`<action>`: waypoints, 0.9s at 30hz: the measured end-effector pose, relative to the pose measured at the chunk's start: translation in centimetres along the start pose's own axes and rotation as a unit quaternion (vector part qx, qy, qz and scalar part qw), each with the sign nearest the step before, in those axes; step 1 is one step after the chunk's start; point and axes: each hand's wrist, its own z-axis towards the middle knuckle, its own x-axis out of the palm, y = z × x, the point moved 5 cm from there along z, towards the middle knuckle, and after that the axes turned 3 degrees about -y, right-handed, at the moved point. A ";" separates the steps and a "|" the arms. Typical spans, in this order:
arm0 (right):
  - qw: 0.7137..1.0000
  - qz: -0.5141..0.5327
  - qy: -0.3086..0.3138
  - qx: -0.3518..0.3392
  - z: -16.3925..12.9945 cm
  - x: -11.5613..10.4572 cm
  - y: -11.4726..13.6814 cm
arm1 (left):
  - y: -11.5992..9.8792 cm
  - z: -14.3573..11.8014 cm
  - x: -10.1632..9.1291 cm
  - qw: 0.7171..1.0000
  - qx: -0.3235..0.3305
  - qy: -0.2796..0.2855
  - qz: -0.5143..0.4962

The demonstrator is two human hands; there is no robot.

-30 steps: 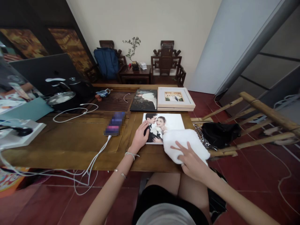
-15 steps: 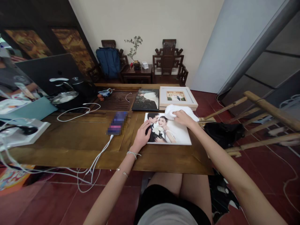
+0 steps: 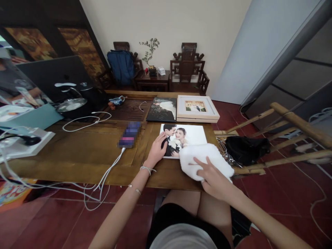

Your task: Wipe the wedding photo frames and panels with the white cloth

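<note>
A white-backed photo print (image 3: 192, 134) of a couple lies flat near the front edge of the wooden table (image 3: 77, 152). My left hand (image 3: 157, 149) rests flat on the print's left edge, fingers spread, pinning it. My right hand (image 3: 214, 178) presses a white cloth (image 3: 204, 159) onto the print's near right corner, with two fingers stretched over the cloth. The cloth hides the lower right part of the picture.
Behind the print lie a dark photo panel (image 3: 162, 109) and a white framed photo (image 3: 197, 108). A phone (image 3: 129, 134) on a white cable (image 3: 109, 173) sits left of it. A bamboo rack (image 3: 287, 138) with a black bag (image 3: 246, 148) stands right; a kettle (image 3: 71, 103) sits far left.
My right hand has swept the white cloth from the print's far right corner back down to its near right corner. My left hand has stayed on the left edge.
</note>
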 end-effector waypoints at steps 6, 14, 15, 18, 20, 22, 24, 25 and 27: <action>0.999 -0.003 -0.035 0.011 5.9 -1.2 -1.7 | 0.1 0.0 0.0 1.000 -0.001 0.002 0.004; 0.996 -0.007 -0.057 0.071 16.5 -4.3 -6.9 | -0.2 0.0 -0.3 1.000 -0.001 0.001 -0.002; 0.995 -0.009 -0.059 0.074 16.9 -4.4 -7.1 | -0.2 0.0 -0.3 1.000 0.001 0.000 -0.003; 0.995 -0.013 -0.061 0.080 16.3 -4.0 -6.5 | -0.2 0.0 -0.2 1.000 0.003 -0.001 -0.002; 0.995 -0.016 -0.059 0.076 14.5 -3.1 -5.4 | -0.1 0.1 -0.2 1.000 0.002 0.000 0.000; 0.997 -0.019 -0.054 0.059 11.8 -2.0 -3.8 | -0.1 0.1 -0.1 1.000 0.002 0.002 0.002; 0.998 -0.019 -0.045 0.032 8.6 -0.8 -1.9 | -0.1 0.1 0.0 1.000 0.003 0.002 0.001; 0.999 -0.013 -0.036 0.021 7.0 -0.3 -0.9 | -0.1 0.1 0.0 1.000 0.003 0.001 0.001; 1.000 0.008 -0.018 0.004 4.2 0.6 1.1 | -0.1 0.1 0.0 1.000 0.002 -0.001 0.003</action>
